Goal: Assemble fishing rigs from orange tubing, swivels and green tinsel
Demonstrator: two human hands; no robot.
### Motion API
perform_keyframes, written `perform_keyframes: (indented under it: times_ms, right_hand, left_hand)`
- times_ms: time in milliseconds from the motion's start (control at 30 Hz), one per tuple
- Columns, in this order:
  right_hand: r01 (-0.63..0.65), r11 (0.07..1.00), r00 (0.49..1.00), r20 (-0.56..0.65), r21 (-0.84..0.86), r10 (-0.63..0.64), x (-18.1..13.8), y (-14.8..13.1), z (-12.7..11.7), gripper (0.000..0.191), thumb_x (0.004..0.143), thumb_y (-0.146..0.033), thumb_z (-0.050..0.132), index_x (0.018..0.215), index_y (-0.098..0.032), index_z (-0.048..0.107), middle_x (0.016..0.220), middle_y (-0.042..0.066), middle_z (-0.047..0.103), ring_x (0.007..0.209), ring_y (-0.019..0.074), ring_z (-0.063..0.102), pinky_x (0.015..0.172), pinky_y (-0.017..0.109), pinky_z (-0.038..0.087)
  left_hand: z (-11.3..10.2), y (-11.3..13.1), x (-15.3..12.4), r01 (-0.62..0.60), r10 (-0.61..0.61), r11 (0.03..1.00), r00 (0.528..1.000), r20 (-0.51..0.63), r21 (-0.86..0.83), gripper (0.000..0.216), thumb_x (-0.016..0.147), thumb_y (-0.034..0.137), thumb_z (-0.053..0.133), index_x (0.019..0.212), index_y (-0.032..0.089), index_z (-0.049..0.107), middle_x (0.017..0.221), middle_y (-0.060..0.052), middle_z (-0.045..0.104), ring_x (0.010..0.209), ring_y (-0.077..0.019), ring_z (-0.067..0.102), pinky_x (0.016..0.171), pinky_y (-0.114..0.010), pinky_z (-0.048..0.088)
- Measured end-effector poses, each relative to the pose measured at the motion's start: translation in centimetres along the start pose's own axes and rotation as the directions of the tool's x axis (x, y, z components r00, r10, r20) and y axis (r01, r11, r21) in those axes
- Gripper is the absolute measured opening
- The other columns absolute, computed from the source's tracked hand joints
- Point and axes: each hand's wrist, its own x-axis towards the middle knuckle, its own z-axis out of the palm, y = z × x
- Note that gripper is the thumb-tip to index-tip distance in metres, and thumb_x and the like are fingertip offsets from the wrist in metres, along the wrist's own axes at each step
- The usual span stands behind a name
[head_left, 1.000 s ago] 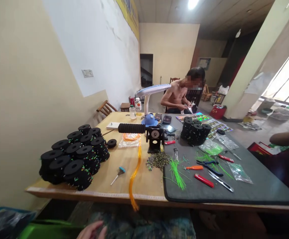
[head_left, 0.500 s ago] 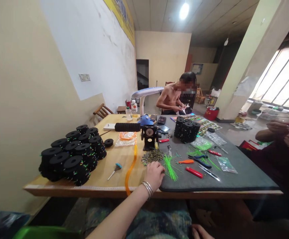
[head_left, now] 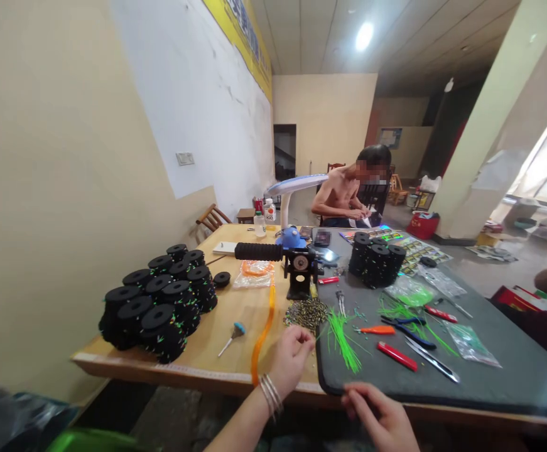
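My left hand [head_left: 294, 355], with bangles at the wrist, is just over the table's front part. Its thumb and forefinger are pinched, and whatever sits between them is too small to make out. Right behind it lies a pile of small brass-and-dark pieces [head_left: 307, 314]. My right hand [head_left: 379, 414] is at the table's front edge with fingers drawn together; I cannot make out anything in them. A bundle of thin green strands [head_left: 343, 345] lies between and beyond the hands on the grey mat [head_left: 443, 389]. An orange strip [head_left: 264, 326] runs left of my left hand.
Black foam spools [head_left: 160, 282] stand grouped at left, more spools [head_left: 377, 260] at the back. A black winding device [head_left: 300, 270] and a desk lamp [head_left: 292, 237] stand mid-table. A red lighter [head_left: 396, 356], tweezers [head_left: 431, 358] and pliers [head_left: 414, 333] lie right. A person [head_left: 348, 194] sits opposite.
My left hand has lifted off the pile of small pieces and come nearer, fingers pinched. My right hand has risen from below to the table edge. The view has shifted left.
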Motion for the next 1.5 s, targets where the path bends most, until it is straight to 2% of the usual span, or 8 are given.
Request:
perform_keyframes:
  times_ms: [200, 400, 767, 900, 1067, 1300, 1400, 1500]
  right_hand:
    - [-0.031, 0.980, 0.999, -0.023, 0.194, 0.036, 7.4, -4.1, 6.4, 0.054, 0.058, -0.063, 0.074, 0.087, -0.018, 0.073, 0.072, 0.005, 0.069, 0.053, 0.0148, 0.054, 0.042, 0.022, 0.039]
    - [-0.127, 0.944, 0.991, 0.068, 0.303, 0.111, 8.6, -3.4, 8.8, 0.050, 0.057, -0.062, 0.075, 0.071, -0.016, 0.064, 0.054, -0.005, 0.049, 0.042, 0.0048, 0.031, 0.040, 0.019, 0.025]
    - [-0.072, 0.936, 0.995, 0.088, 0.344, 0.044, 8.8, -3.5, 9.4, 0.041, 0.065, -0.055, 0.074, 0.068, -0.017, 0.061, 0.062, -0.003, 0.055, 0.049, 0.0078, 0.042, 0.046, 0.019, 0.036]
    - [-0.081, 0.938, 0.993, 0.113, 0.338, 0.044, 8.4, -4.2, 8.9, 0.040, 0.067, -0.057, 0.072, 0.072, -0.018, 0.062, 0.081, 0.005, 0.066, 0.076, 0.0189, 0.060, 0.054, 0.022, 0.047]
    - [-0.187, 0.913, 0.963, 0.253, 0.363, 0.096, 8.0, -4.6, 8.8, 0.043, 0.064, -0.057, 0.075, 0.070, -0.018, 0.057, 0.076, 0.006, 0.069, 0.072, 0.0187, 0.064, 0.051, 0.022, 0.049]
    - [-0.208, 0.924, 0.941, 0.325, 0.321, 0.099, 8.4, -3.6, 9.9, 0.052, 0.060, -0.065, 0.073, 0.069, -0.019, 0.050, 0.054, -0.002, 0.060, 0.042, 0.0090, 0.051, 0.041, 0.020, 0.041]
    - [-0.197, 0.931, 0.949, 0.298, 0.306, 0.103, 8.2, -3.5, 10.2, 0.053, 0.060, -0.067, 0.070, 0.070, -0.019, 0.050, 0.052, -0.003, 0.059, 0.039, 0.0076, 0.047, 0.038, 0.019, 0.036]
    - [-0.195, 0.935, 0.952, 0.288, 0.296, 0.107, 7.7, -3.6, 10.5, 0.053, 0.062, -0.069, 0.068, 0.071, -0.019, 0.050, 0.050, -0.004, 0.057, 0.037, 0.0064, 0.044, 0.037, 0.018, 0.033]
  left_hand:
    - [-0.6, -1.8, -0.9, 0.169, -0.197, 0.931, 0.979, -0.056, -0.323, 0.024, 0.083, 0.039, 0.054, 0.074, 0.017, 0.055, 0.068, 0.001, 0.054, 0.063, -0.0135, 0.050, 0.062, -0.024, 0.041]
    - [-0.5, -2.3, -1.3, 0.173, -0.231, 0.892, 0.969, -0.090, -0.418, 0.025, 0.080, 0.041, 0.060, 0.074, 0.016, 0.059, 0.070, -0.001, 0.057, 0.066, -0.0142, 0.051, 0.063, -0.024, 0.040]
    - [-1.7, -2.0, -2.1, 0.104, -0.132, 0.982, 0.974, -0.184, -0.157, 0.017, 0.083, 0.032, 0.057, 0.073, 0.020, 0.060, 0.076, -0.005, 0.061, 0.077, -0.0202, 0.057, 0.072, -0.029, 0.045]
    - [-6.1, -2.1, -2.6, 0.083, -0.031, 0.987, 0.939, -0.343, 0.138, 0.013, 0.086, 0.031, 0.054, 0.092, 0.021, 0.061, 0.092, -0.008, 0.064, 0.091, -0.0251, 0.058, 0.083, -0.037, 0.045]
    - [-11.4, -4.9, -2.5, 0.381, -0.173, 0.828, 0.871, -0.460, 0.412, 0.026, 0.078, 0.019, 0.059, 0.104, 0.018, 0.057, 0.102, -0.012, 0.063, 0.104, -0.0306, 0.055, 0.092, -0.042, 0.040]
    - [-10.4, -6.9, -0.8, 0.407, -0.336, 0.894, 0.885, -0.322, 0.186, 0.025, 0.080, 0.010, 0.052, 0.105, 0.016, 0.056, 0.085, -0.005, 0.066, 0.079, -0.0170, 0.062, 0.076, -0.029, 0.047]
    - [-8.5, -5.4, -1.7, 0.337, -0.369, 0.924, 0.909, -0.193, -0.180, 0.025, 0.081, 0.030, 0.057, 0.101, 0.015, 0.058, 0.075, -0.002, 0.063, 0.058, -0.0126, 0.055, 0.055, -0.023, 0.044]
    - [-6.6, -3.2, -3.3, 0.326, -0.421, 0.736, 0.907, -0.023, -0.594, 0.038, 0.071, 0.044, 0.069, 0.094, 0.015, 0.061, 0.068, 0.002, 0.057, 0.052, -0.0091, 0.047, 0.048, -0.021, 0.040]
